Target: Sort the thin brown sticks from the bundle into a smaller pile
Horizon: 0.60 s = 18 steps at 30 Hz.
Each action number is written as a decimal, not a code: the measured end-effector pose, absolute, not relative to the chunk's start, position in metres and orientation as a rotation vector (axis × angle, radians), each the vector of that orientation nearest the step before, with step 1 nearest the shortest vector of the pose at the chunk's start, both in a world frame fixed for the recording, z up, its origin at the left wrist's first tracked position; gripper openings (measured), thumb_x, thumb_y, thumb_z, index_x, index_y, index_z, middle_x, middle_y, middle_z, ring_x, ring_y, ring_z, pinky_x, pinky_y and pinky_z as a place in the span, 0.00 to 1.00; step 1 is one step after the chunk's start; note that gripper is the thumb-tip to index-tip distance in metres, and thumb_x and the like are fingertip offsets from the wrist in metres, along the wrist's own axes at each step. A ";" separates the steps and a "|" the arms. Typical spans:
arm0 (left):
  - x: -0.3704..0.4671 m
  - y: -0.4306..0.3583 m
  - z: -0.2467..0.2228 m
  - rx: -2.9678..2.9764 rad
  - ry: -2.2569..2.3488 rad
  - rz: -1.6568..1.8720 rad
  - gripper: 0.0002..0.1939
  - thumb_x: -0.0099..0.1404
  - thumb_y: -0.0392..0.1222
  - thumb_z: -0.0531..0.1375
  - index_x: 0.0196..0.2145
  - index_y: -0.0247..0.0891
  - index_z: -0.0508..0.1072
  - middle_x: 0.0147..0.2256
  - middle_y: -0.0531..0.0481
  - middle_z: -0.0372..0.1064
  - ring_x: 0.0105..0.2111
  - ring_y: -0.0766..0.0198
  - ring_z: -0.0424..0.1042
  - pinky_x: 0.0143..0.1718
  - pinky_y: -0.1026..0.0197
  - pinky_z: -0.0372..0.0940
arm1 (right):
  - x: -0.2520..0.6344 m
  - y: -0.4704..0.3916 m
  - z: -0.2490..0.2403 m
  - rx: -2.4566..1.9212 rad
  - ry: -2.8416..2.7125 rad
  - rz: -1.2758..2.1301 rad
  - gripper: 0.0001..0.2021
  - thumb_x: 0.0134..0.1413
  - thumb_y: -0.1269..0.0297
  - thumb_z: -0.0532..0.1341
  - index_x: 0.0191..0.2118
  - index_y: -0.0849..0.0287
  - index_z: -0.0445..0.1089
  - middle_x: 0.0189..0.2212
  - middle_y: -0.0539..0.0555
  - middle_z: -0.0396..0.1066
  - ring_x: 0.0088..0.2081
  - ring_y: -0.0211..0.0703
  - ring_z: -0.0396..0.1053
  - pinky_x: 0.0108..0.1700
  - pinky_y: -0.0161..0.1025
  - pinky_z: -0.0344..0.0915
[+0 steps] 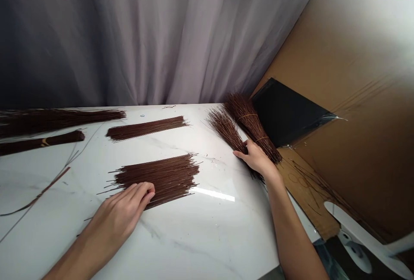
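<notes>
My left hand (124, 206) rests on the near edge of a flat spread of thin brown sticks (161, 174), on a white marble-patterned table (200, 237). Its fingers are curled together, and what they pinch, if anything, is hidden. At the right, my right hand (255, 158) is closed around a loose bundle of brown twigs (226, 129), whose frayed tips fan out toward the curtain. Just beyond it lies a thicker twig bundle (250, 120) tied with thin bands. Behind the spread sits a narrower, neat stack of sticks (147, 128).
On the left lie a long pile of twigs (58, 120), a tied bundle (64, 138) and a few loose strands (53, 183). A grey curtain (155, 34) hangs along the back edge. A black sheet (287, 114) leans on the brown board (362, 99) at the right.
</notes>
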<state>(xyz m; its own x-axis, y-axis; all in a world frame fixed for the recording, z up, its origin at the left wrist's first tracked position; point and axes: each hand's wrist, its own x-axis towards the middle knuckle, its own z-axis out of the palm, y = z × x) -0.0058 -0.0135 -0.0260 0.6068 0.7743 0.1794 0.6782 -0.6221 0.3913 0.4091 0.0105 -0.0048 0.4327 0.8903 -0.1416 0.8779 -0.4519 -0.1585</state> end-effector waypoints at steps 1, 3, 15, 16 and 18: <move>-0.006 -0.013 -0.026 2.554 1.184 0.478 0.16 0.80 0.46 0.42 0.46 0.44 0.69 0.40 0.50 0.75 0.37 0.58 0.77 0.38 0.57 0.69 | 0.408 0.011 -0.005 -2.620 -1.604 0.310 0.17 0.64 0.52 0.59 0.50 0.60 0.64 0.52 0.63 0.69 0.54 0.54 0.69 0.48 0.40 0.64; -0.006 -0.013 -0.026 2.555 1.185 0.470 0.16 0.80 0.45 0.42 0.46 0.44 0.69 0.40 0.50 0.74 0.37 0.58 0.77 0.38 0.57 0.69 | 0.406 0.011 -0.006 -2.653 -1.583 0.289 0.17 0.66 0.55 0.58 0.52 0.62 0.62 0.53 0.67 0.67 0.56 0.58 0.68 0.49 0.42 0.63; -0.004 -0.014 -0.021 2.521 1.183 0.460 0.16 0.80 0.46 0.43 0.45 0.43 0.69 0.39 0.52 0.74 0.35 0.59 0.77 0.36 0.58 0.69 | 0.399 0.012 0.000 -2.729 -1.535 0.294 0.20 0.67 0.55 0.57 0.56 0.65 0.63 0.55 0.68 0.68 0.56 0.59 0.67 0.51 0.44 0.65; -0.005 -0.014 -0.022 2.520 1.181 0.467 0.15 0.79 0.46 0.43 0.45 0.44 0.69 0.39 0.52 0.74 0.35 0.59 0.77 0.36 0.58 0.69 | 0.397 0.011 0.000 -2.739 -1.527 0.272 0.22 0.66 0.53 0.58 0.56 0.66 0.64 0.55 0.69 0.67 0.58 0.61 0.66 0.51 0.46 0.64; -0.006 -0.014 -0.025 2.528 1.175 0.496 0.15 0.79 0.46 0.44 0.45 0.44 0.69 0.39 0.52 0.74 0.36 0.58 0.77 0.37 0.57 0.68 | 0.393 0.009 0.003 -2.763 -1.508 0.217 0.25 0.65 0.50 0.59 0.56 0.67 0.64 0.56 0.72 0.65 0.60 0.66 0.61 0.52 0.50 0.64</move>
